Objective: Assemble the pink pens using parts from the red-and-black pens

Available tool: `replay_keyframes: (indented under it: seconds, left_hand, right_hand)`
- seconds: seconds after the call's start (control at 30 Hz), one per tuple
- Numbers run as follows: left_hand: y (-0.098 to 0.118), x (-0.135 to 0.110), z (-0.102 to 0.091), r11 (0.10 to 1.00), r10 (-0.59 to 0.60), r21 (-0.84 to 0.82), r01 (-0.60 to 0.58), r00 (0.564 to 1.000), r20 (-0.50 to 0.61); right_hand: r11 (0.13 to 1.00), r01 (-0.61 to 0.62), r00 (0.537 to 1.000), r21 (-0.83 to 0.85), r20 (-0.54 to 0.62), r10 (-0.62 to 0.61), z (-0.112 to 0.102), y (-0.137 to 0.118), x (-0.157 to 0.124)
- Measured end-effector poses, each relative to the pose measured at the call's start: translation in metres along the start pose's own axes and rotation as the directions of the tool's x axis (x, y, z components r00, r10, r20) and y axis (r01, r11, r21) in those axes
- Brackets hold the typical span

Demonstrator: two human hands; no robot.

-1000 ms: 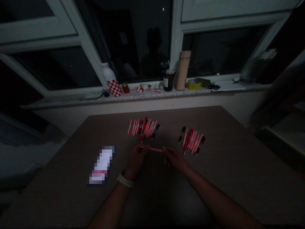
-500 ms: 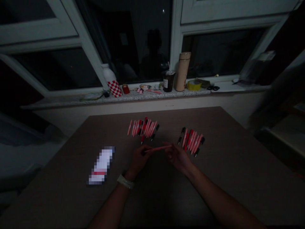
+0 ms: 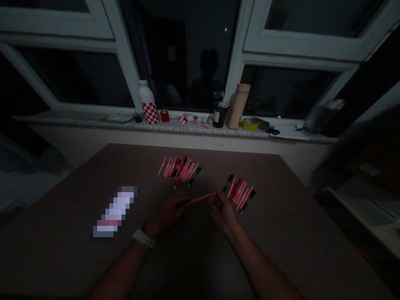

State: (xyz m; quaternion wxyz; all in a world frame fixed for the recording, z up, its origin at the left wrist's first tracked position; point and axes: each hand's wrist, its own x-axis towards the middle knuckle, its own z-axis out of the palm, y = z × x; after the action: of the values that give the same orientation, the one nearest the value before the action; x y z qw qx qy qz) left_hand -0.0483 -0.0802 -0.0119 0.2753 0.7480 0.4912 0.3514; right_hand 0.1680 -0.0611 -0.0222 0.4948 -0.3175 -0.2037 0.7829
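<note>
A pink pen [image 3: 200,198] is stretched between my two hands above the table. My left hand [image 3: 173,207], with a pale watch band at its wrist, pinches the pen's left end. The right end is gripped by the fingers of my right hand [image 3: 222,208]. Beyond my left hand lies a row of pink, red and black pens [image 3: 179,170]. A smaller group of pens [image 3: 240,192] in the same colours rests just past my right hand. The dim light hides the details of my fingertips.
On the brown table [image 3: 281,233], a phone-shaped blurred object [image 3: 115,212] lies at left. The windowsill behind holds a checkered bottle [image 3: 149,104], a red jar [image 3: 164,116], a dark cup with a straw [image 3: 220,114], a beige thermos [image 3: 239,106], yellow tape [image 3: 250,124] and scissors [image 3: 273,131].
The view has turned and tilted, so the table things appear further left. Both hands still hold the pink pen, which slants slightly more.
</note>
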Motion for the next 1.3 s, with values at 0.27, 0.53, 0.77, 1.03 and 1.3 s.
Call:
replay_keyframes:
  seconds: [0.27,0.53,0.77,1.03,1.3]
  left_hand:
    - [0.009,-0.001,-0.006,0.974,0.108,0.193,-0.115,0.993,0.047]
    - [0.001,0.019,-0.03,0.921,0.141,0.379,-0.088,0.983,-0.115]
    - [-0.027,0.06,-0.065,0.727,-0.246,0.518,0.45,0.876,-0.415]
    - [-0.038,0.074,-0.054,0.617,-0.324,0.546,0.566,0.816,-0.479]
    - [-0.022,0.085,-0.043,0.689,-0.088,0.569,0.45,0.831,-0.55]
  right_hand:
    - [1.0,-0.004,1.0,-0.016,0.013,0.004,-0.001,0.002,0.0]
    - [0.996,-0.044,0.999,-0.078,-0.025,0.042,0.003,-0.001,-0.002]
    - [0.97,-0.041,0.999,-0.241,0.018,0.047,0.003,0.015,-0.001]
    - [0.933,0.019,0.999,-0.358,0.041,-0.005,0.007,0.02,-0.002]
    - [0.911,0.046,0.999,-0.41,0.011,-0.045,0.01,0.022,-0.004]
